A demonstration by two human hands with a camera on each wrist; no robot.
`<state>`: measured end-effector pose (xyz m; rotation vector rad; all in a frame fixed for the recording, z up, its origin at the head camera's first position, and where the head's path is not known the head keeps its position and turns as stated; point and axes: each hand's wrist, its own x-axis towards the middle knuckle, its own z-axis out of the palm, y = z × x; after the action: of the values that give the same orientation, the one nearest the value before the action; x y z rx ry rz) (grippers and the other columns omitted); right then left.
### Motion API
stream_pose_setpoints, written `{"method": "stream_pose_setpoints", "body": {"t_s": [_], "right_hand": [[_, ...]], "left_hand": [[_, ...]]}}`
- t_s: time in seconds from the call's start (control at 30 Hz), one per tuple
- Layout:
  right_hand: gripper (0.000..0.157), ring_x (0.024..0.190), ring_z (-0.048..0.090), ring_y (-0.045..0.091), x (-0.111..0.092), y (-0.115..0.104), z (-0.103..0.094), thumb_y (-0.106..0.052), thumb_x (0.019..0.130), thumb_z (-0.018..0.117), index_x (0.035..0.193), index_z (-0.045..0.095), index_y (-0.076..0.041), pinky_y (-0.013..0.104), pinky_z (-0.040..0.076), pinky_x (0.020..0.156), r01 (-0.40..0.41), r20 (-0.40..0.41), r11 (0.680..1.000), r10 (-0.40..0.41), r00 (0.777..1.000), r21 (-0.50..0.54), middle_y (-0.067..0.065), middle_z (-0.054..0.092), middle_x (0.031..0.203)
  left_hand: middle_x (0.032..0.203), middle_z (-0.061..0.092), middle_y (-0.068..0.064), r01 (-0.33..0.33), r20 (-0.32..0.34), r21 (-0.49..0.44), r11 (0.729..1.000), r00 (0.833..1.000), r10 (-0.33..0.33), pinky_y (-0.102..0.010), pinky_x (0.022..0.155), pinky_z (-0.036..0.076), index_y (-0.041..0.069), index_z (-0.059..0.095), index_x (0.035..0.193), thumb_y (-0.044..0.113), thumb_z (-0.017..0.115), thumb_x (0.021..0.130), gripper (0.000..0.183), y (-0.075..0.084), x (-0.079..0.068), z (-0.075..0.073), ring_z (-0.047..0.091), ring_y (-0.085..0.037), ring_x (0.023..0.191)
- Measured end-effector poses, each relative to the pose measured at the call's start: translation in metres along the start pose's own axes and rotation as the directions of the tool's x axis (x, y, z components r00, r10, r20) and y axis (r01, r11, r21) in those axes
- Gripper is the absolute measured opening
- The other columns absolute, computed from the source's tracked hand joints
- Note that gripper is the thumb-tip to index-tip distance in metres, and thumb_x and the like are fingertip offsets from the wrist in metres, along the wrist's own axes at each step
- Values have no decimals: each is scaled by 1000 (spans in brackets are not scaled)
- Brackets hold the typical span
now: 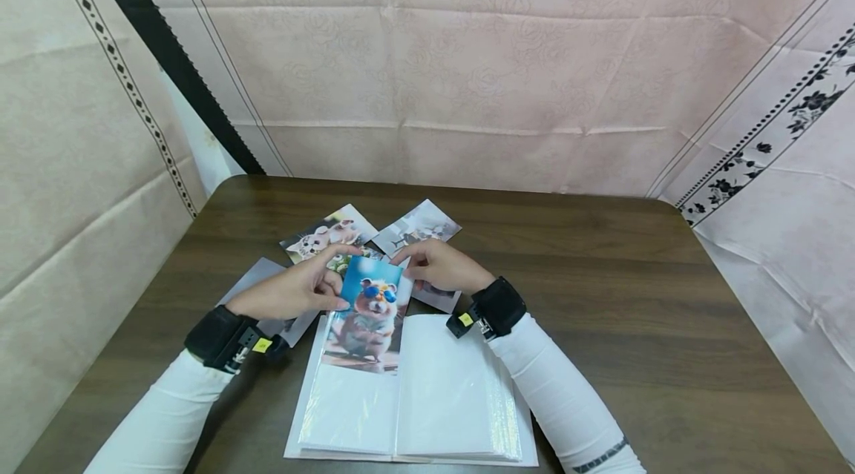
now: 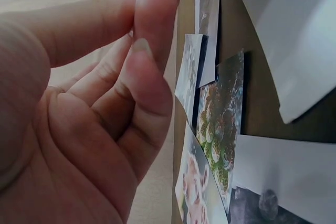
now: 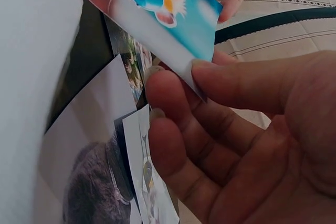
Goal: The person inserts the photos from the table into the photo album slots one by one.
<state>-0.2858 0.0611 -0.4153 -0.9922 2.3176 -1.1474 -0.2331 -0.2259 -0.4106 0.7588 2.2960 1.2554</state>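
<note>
Both hands hold a photo print [image 1: 367,311] of a furry animal in blue sunglasses, above the left page of an open white photo album [image 1: 461,385]. My left hand [image 1: 300,287] pinches its left edge between thumb and fingers. At the upper right corner, my right hand [image 1: 444,266] pinches it, thumb in front, as the right wrist view shows. The photo's lower part overlaps the left page and looks paler there; I cannot tell whether it is inside the clear sleeve. Glossy plastic sleeves cover both album pages.
Several loose photos lie behind the album, among them one of pink-eared animals [image 1: 327,237] and a pale one [image 1: 421,225]. Another photo [image 1: 257,281] lies partly beneath the left forearm. Everything rests on a brown wooden table [image 1: 601,274]; patterned cloth [image 1: 467,73] hangs behind.
</note>
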Motion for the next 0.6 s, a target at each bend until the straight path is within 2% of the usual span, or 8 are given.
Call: {"method": "stream_pose_setpoints", "body": {"t_s": [0.23, 0.6], "right_hand": [[29, 71, 60, 33, 0, -1, 0, -7, 95, 55, 122, 64, -10, 25, 48, 61, -6, 10, 1000, 6, 1000, 20, 14, 64, 80], [27, 70, 61, 30, 1, -1, 2, -4, 95, 54, 118, 66, -9, 29, 51, 65, -11, 45, 999, 9, 999, 39, 10, 65, 78]], "left_hand": [[90, 70, -3, 24, -8, -3, 1000, 1000, -24, -35, 79, 52, 22, 18, 149, 18, 65, 90, 76, 2, -1, 0, 66, -20, 84], [90, 69, -4, 32, -15, -5, 999, 999, -32, -34, 78, 52, 17, 26, 142, 19, 65, 90, 66, 2, 0, 1, 65, -20, 85]]}}
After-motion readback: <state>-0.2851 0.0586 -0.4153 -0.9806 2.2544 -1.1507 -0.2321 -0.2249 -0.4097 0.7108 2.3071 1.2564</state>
